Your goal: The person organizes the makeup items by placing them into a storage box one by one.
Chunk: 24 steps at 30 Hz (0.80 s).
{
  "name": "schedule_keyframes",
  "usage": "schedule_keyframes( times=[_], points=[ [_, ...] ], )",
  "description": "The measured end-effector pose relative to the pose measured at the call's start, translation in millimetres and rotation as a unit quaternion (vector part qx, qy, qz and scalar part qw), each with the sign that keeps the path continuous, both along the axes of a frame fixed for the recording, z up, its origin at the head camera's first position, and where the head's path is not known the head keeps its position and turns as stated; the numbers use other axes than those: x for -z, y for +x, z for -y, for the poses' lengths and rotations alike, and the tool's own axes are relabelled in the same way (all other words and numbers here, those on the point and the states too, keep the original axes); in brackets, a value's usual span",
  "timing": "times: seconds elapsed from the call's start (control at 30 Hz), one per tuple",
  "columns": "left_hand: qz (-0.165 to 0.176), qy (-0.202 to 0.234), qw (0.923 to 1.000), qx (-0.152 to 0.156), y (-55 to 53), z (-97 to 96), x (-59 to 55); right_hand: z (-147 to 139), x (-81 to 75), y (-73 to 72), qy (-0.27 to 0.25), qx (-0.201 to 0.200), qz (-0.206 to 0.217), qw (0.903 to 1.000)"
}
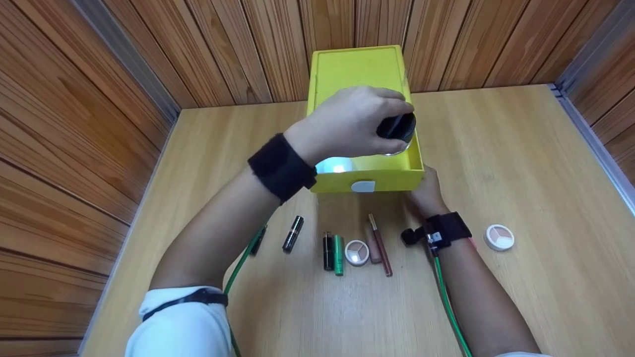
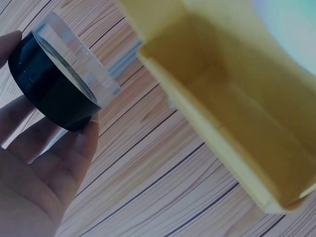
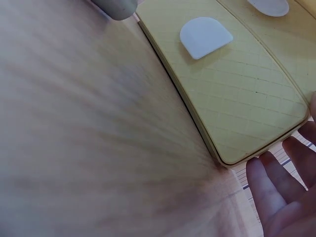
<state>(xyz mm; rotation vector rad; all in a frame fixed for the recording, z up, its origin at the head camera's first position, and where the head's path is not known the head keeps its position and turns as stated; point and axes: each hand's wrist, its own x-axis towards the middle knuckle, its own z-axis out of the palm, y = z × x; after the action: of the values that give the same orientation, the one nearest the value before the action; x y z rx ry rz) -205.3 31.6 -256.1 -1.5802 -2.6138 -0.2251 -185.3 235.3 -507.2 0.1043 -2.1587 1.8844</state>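
My left hand (image 1: pixel 354 119) grips a round jar (image 2: pixel 52 81) by its black part, over the yellow box (image 1: pixel 359 69). The jar's other end is clear and sits tilted in the left wrist view, apart from the box wall. My right hand (image 1: pixel 427 191) holds the box at its near right corner, where the fingertips (image 3: pixel 256 170) meet the edge; the box's front partly hides this hand. A white tab (image 1: pixel 363 186) marks the box's front. Inside shows a bright, pale rounded shape (image 1: pixel 337 164), partly behind my left wrist.
On the table in front of the box lie a black tube (image 1: pixel 328 252), a green tube (image 1: pixel 338 255), a round three-pan compact (image 1: pixel 357 253), a pinkish tube (image 1: pixel 374 248) and a slim reddish-brown stick (image 1: pixel 381 245). Another black tube (image 1: pixel 293 234) lies left; a second compact (image 1: pixel 499 237) lies right.
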Motion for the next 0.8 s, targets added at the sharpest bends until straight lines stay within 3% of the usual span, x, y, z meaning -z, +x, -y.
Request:
schedule_keyframes(
  times=[0.17,0.5,0.63,0.8],
  points=[
    [0.021,-0.021,0.9995,-0.012,-4.1,-2.8,6.7,1.2,-0.5,-0.5,0.011,-0.004,-0.006,0.9999],
    [0.084,-0.083,0.9923,-0.037,-7.2,-10.7,9.5,5.2,2.7,-2.1,-0.027,0.001,0.008,0.9996],
    [0.083,-0.118,0.9887,-0.04,-4.1,-10.0,8.7,7.5,3.0,-2.2,-0.049,-0.006,0.023,0.9985],
    [0.065,-0.139,0.9871,-0.046,-3.3,-7.6,7.9,6.5,-0.7,-3.5,-0.032,-0.004,0.02,0.9993]
  ],
)
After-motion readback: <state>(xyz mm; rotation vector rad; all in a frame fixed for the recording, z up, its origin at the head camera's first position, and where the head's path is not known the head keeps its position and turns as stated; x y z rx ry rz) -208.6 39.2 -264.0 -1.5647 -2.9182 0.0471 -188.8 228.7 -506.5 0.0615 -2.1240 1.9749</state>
